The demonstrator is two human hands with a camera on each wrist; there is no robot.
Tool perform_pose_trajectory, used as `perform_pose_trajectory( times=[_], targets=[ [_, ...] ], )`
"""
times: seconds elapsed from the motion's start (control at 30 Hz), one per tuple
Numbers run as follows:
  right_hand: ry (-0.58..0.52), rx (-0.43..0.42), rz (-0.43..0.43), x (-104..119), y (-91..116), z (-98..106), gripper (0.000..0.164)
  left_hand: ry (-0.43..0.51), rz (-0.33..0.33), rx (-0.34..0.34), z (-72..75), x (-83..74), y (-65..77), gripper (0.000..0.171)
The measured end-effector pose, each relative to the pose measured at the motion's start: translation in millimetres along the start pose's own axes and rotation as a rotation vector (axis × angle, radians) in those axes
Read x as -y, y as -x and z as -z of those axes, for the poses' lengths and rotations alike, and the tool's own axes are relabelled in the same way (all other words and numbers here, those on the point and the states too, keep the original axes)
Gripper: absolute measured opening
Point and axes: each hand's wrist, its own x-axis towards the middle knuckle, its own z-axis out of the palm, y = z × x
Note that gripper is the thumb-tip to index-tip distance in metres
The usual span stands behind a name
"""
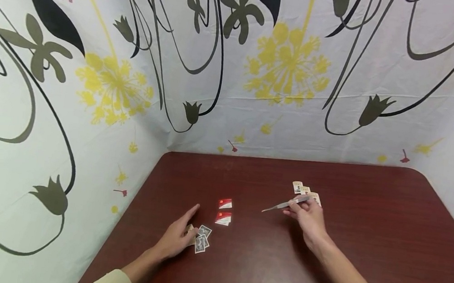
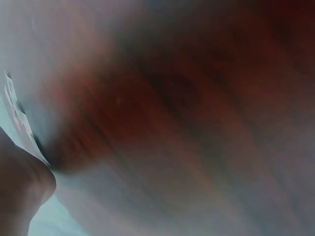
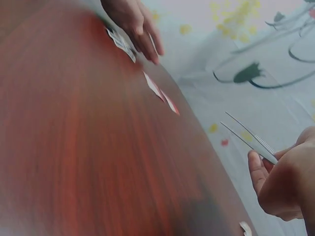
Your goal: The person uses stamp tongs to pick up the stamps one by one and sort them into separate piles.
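My right hand (image 1: 310, 220) holds metal tweezers (image 1: 280, 206); their tips point left, above the table. In the right wrist view the tweezers (image 3: 261, 147) have their two prongs apart, with nothing between them. Just beyond that hand lie several cream stamp-like papers (image 1: 297, 187), partly covered by it. My left hand (image 1: 174, 240) is low over the table with its index finger extended, beside small grey pictured stamps (image 1: 200, 244). A tan paper (image 1: 191, 240) lies partly hidden by its fingers; whether they touch it, I cannot tell.
Red-and-white stamps lie in two groups, a farther one (image 1: 225, 203) and a nearer one (image 1: 223, 218), between the hands. The dark red-brown table (image 1: 256, 263) has rounded far corners. Flower-patterned cloth (image 1: 225, 77) hangs behind it and at the left.
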Motion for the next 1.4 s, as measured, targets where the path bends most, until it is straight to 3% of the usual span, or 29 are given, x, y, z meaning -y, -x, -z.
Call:
perform_pose_trajectory(
  times=[0.2,0.33,0.57,0.8,1.07,1.4],
  targets=[
    [-0.036,0.052,-0.013,-8,11,-30,0.012,-0.138,0.089,0.104,1.8,-4.7,14.5,0.090],
    [-0.055,0.083,-0.023,-10,17,-50,0.013,-0.201,0.149,0.116,0.9,-5.5,22.8,0.101],
    [-0.056,0.140,-0.040,-23,22,-87,0.012,-0.304,0.095,0.054,-8.9,-3.9,28.7,0.102],
    [-0.053,0.189,-0.069,-37,28,-114,0.010,-0.365,0.107,0.028,-16.9,-9.9,24.7,0.100],
    [-0.041,0.201,-0.058,-51,25,-128,0.011,-0.373,0.060,0.039,-26.0,-18.1,11.7,0.101],
    [0.034,0.177,0.001,-65,15,-141,0.013,-0.388,0.047,0.052,-34.6,-23.3,-1.5,0.105]
  ],
)
